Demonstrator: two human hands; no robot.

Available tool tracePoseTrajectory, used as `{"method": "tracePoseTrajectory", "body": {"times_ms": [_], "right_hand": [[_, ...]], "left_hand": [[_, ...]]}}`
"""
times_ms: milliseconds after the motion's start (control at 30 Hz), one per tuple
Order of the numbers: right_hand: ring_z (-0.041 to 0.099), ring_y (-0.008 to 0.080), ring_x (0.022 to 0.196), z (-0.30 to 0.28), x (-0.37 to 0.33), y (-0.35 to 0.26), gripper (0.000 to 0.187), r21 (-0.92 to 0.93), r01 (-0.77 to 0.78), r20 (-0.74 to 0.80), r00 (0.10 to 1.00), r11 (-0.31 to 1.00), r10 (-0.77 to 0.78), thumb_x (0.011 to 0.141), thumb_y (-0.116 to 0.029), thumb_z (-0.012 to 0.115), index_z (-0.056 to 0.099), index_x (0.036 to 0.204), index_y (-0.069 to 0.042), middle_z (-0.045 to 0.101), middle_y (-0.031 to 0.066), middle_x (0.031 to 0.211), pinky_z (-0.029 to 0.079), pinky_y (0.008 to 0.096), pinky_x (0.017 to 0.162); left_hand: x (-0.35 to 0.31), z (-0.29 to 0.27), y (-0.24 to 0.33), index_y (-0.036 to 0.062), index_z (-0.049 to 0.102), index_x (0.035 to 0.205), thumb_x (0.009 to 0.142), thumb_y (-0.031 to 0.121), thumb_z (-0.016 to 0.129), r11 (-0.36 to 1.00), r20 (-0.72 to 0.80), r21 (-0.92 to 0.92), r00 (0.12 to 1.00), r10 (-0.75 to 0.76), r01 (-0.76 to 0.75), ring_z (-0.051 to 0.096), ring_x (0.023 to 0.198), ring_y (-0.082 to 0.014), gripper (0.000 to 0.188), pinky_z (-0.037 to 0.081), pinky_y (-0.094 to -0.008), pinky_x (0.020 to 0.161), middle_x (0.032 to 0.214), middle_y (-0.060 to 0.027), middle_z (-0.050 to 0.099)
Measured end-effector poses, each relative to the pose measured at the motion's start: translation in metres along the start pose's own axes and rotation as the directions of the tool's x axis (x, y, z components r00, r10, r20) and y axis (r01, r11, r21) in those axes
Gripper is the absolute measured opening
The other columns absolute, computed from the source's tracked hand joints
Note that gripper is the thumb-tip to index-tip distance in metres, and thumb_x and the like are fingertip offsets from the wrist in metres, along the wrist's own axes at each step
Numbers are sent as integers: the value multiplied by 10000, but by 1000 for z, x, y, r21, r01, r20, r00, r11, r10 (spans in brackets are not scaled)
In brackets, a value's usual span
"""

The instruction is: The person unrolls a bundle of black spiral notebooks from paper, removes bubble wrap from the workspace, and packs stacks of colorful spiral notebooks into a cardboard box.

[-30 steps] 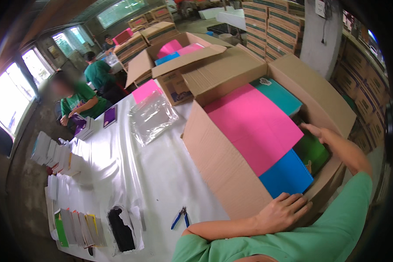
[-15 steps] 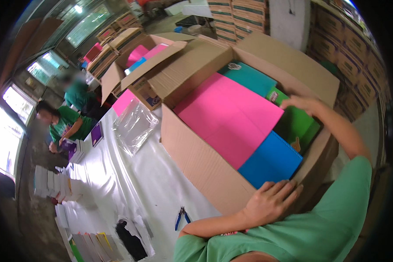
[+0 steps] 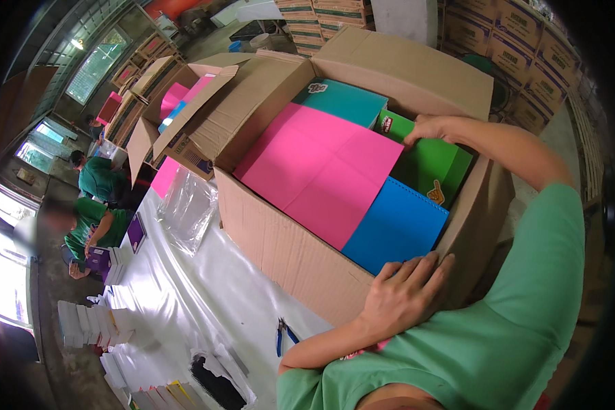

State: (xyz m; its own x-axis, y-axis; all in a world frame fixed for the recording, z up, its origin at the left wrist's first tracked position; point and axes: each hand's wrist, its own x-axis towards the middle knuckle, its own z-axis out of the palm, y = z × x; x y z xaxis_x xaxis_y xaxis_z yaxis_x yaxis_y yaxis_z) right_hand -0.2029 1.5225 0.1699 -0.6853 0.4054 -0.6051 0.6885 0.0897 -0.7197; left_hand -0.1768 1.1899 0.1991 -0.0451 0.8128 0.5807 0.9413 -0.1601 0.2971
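An opened cardboard box (image 3: 287,239) stands in front of me, packed with coloured notebooks. A large creased pink sheet (image 3: 321,171) covers much of the top. Beyond it lies a teal notebook (image 3: 342,100), on the near side a blue spiral notebook (image 3: 396,225), and at the right a green notebook (image 3: 434,160) with a small hand-shaped sticker. My right hand (image 3: 436,128) reaches over the box's right side, its bent fingers closed at the green notebook's edge beside the pink sheet. My left hand (image 3: 406,290) rests on the near rim by the blue notebook, fingers apart, holding nothing.
Blue-handled nippers (image 3: 285,336) and clear plastic wrap (image 3: 188,212) lie on the white-covered table (image 3: 246,294). Book stacks (image 3: 92,322) line its left side. Another open box (image 3: 143,147) stands behind. Two people in green work at the left; cartons (image 3: 512,55) are piled at the back right.
My right hand has moved left and down onto the green notebook, its fingers bending in. My left hand stays on the rim. The whole view has shifted, bringing the box further left.
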Motion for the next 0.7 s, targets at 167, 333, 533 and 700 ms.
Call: {"method": "tracePoseTrajectory", "body": {"times_ms": [167, 333, 533, 700], "right_hand": [[605, 239, 786, 3, -36, -16, 524, -363, 173, -241, 932, 916, -272, 591, -171, 788, 577, 1004, 73, 628, 171, 867, 485, 349, 689], [596, 296, 926, -2, -85, -58, 725, -521, 286, -229, 861, 804, -454, 569, -218, 797, 486, 1163, 60, 609, 209, 1002, 463, 367, 820], [576, 370, 937, 14, -171, -91, 716, -864, -122, -474, 530, 489, -703, 616, -271, 746, 445, 1221, -33, 581, 222, 1049, 457, 415, 822], [579, 329, 964, 30, -230, -85, 740, -980, -173, -125, 137, 100, -983, 593, -270, 762, 444, 1244, -120, 595, 152, 1055, 459, 399, 820]], "left_hand": [[-1, -2, -1, 128, 572, 1123, 695, 175, 673, 1000, 35, -17, 999, 18, -17, 583, 599, -90, 442, 377, -233, 533, 987, -19, 614], [-3, 3, 0, 121, 561, 1140, 698, 204, 667, 999, 2, -13, 999, 36, -36, 561, 555, -93, 462, 358, -242, 492, 997, -32, 610], [-5, -2, 0, 107, 464, 1266, 744, 339, 661, 999, 93, -45, 995, 23, -19, 587, 620, -143, 605, 395, -275, 532, 1076, -80, 585], [3, -22, -13, 15, 274, 1361, 725, 415, 690, 977, 126, -145, 982, -139, 157, 555, 1009, -320, 859, 471, -377, 786, 1302, -198, 411]]}}
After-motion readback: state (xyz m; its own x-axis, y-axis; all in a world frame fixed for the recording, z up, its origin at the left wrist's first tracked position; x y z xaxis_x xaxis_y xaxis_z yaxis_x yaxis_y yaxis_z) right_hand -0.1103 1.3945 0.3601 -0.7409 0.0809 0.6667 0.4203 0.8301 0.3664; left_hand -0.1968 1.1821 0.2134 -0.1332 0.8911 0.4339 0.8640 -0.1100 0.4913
